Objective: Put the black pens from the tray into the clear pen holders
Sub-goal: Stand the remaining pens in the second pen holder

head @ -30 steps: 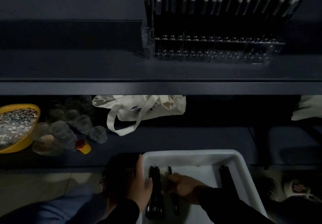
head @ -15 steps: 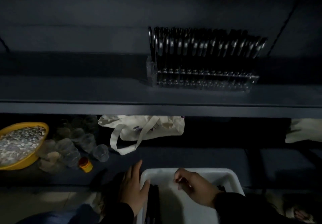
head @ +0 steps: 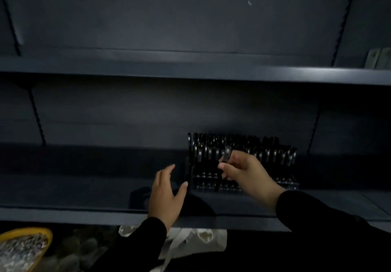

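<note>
At centre frame, right hand (head: 246, 171) pinched round one black pen (head: 224, 167), held nearly upright just in front of the clear pen holder (head: 281, 184) and its packed rows of pens (head: 264, 151). At eight o'clock from it, left hand (head: 167, 191) spread wide and holding nothing, hovering just beside the holder's left end, not clearly touching. Likely step: feeding the pen down into a free slot. Risks, as judgement only: dim light and black-on-black leave the slot mouths hard to find, so a tip might catch a neighbouring clip or cap and tilt the row; a push against the light clear plastic, with no bracing hand on it, might slide the holder back along the smooth shelf (head: 84, 189); a loose pinch could drop the pen off the front lip. Tray out of view, so remaining count cannot be told. Around: dark metal shelving, another shelf (head: 148, 68) at twelve o'clock, slotted uprights on the back panel. Below, at six o'clock, a pale cloth bag (head: 203, 240); at seven o'clock, a yellow bowl (head: 43, 234) of small pale bits, too blurred to identify.
</note>
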{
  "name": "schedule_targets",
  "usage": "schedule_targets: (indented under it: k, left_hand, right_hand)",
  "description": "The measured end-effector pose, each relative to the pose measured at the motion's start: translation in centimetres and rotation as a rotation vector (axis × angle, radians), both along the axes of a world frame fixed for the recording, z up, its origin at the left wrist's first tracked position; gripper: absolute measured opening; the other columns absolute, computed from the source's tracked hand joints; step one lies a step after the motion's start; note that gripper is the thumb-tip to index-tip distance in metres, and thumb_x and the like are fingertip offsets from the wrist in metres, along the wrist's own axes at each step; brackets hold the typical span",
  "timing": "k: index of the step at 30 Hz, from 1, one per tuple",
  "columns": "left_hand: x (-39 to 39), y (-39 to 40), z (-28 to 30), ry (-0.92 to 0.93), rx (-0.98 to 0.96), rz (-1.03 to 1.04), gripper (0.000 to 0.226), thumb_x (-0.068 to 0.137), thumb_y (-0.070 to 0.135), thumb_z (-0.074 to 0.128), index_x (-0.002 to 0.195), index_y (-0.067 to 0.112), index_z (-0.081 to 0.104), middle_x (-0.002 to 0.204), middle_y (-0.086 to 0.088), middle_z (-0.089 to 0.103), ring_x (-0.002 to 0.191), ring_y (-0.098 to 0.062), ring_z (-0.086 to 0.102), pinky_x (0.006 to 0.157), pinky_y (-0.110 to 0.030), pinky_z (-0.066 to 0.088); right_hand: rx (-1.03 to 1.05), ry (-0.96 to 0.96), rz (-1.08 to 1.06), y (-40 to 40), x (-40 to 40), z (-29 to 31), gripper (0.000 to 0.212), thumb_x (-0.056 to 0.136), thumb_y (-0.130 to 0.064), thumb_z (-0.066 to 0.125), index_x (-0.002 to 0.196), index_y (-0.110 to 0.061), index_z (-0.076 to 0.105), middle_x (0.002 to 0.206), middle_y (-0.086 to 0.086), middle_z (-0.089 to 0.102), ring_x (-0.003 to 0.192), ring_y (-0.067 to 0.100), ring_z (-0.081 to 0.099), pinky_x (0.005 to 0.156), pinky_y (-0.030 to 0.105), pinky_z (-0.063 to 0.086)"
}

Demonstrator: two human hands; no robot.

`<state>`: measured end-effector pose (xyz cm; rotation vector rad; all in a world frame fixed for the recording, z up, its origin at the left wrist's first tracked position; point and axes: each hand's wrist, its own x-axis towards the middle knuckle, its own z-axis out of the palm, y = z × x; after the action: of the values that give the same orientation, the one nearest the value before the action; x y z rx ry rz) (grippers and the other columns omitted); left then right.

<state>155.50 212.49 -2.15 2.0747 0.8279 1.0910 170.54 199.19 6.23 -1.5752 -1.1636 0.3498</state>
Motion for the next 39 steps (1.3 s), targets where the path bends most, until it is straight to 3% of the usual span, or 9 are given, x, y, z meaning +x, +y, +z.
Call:
schedule_targets:
  k: [3,8,10,14,20,23,27,33,39]
  left_hand:
    - [2.3,2.5,0.6,0.018,-0.103,-0.001,0.059,0.087,0.031,0.065,0.139,0.022,0.038,0.140,-0.001,0.039,0.127,-0.018,0.042,0.104,-0.032,0.038]
    - [3.9,4.9,-1.3,0.051,-0.107,-0.077,0.052,0.082,0.028,0.071,0.128,0.015,0.052,0.124,0.000,0.049,0.118,-0.018,0.051,0.096,-0.022,0.038]
    - [3.9,5.4,-2.4,0.050,-0.092,-0.114,0.051,0.082,0.028,0.072,0.129,0.020,0.052,0.121,0.007,0.048,0.117,-0.013,0.051,0.094,-0.017,0.036]
    - [4.4,6.2,-3.1,0.075,-0.039,-0.170,0.055,0.084,0.031,0.069,0.135,0.029,0.046,0.120,0.012,0.045,0.116,-0.005,0.048,0.092,-0.011,0.032]
    - [5.2,6.9,-3.3,0.140,0.029,-0.235,0.055,0.086,0.033,0.067,0.136,0.029,0.046,0.122,0.014,0.043,0.120,-0.004,0.046,0.097,-0.008,0.030]
    - [5.2,6.8,-3.4,0.120,0.022,-0.235,0.050,0.086,0.028,0.068,0.133,0.030,0.049,0.116,0.023,0.041,0.117,0.000,0.045,0.089,0.003,0.025]
    - [5.0,6.8,-3.4,0.118,0.043,-0.241,0.050,0.086,0.026,0.068,0.133,0.028,0.049,0.121,0.014,0.044,0.116,-0.001,0.046,0.092,-0.001,0.027]
    - [4.9,6.8,-3.3,0.146,0.032,-0.245,0.052,0.088,0.028,0.065,0.136,0.030,0.046,0.124,0.014,0.039,0.119,-0.002,0.044,0.098,-0.009,0.029]
    - [5.0,6.7,-3.4,0.144,0.005,-0.246,0.049,0.089,0.026,0.065,0.134,0.033,0.047,0.122,0.016,0.039,0.117,0.000,0.044,0.089,0.002,0.026]
  right_hand:
    - [0.045,0.011,-0.033,2.5,0.4,1.7,0.013,0.093,-0.006,0.055,0.089,-0.019,0.057,0.080,0.003,0.064,0.065,0.008,0.059,0.061,0.017,0.047]
    - [0.023,-0.031,-0.067,5.8,0.6,1.4,0.024,0.094,-0.004,0.049,0.107,-0.024,0.044,0.098,0.017,0.064,0.069,0.007,0.058,0.066,0.018,0.047]
    - [-0.003,-0.075,-0.047,6.3,0.5,1.1,0.024,0.093,-0.002,0.045,0.103,-0.024,0.043,0.099,0.010,0.062,0.072,0.005,0.055,0.069,0.017,0.046]
    - [-0.029,-0.177,-0.039,6.5,0.9,0.4,0.013,0.093,-0.006,0.041,0.096,-0.018,0.043,0.094,0.024,0.060,0.069,0.016,0.048,0.066,0.031,0.042]
    - [-0.039,-0.170,-0.036,6.7,1.5,-0.2,0.016,0.094,-0.005,0.039,0.096,-0.020,0.044,0.088,0.003,0.058,0.069,0.008,0.049,0.062,0.021,0.041]
    - [-0.047,-0.163,-0.036,7.2,1.6,-0.3,0.022,0.094,-0.005,0.037,0.093,-0.026,0.043,0.089,-0.002,0.060,0.069,0.005,0.050,0.063,0.019,0.041]
    - [-0.049,-0.177,-0.023,7.5,1.6,-0.5,0.024,0.095,-0.005,0.037,0.092,-0.028,0.043,0.089,-0.003,0.061,0.073,0.007,0.052,0.070,0.023,0.044]
    - [-0.061,-0.184,-0.013,7.7,1.7,-0.5,0.022,0.096,-0.006,0.036,0.093,-0.026,0.043,0.090,-0.001,0.062,0.068,0.008,0.050,0.063,0.021,0.043]
    - [-0.129,-0.172,-0.007,7.7,1.9,-1.3,0.014,0.096,-0.007,0.036,0.101,-0.016,0.046,0.091,0.003,0.062,0.068,0.008,0.051,0.063,0.021,0.041]
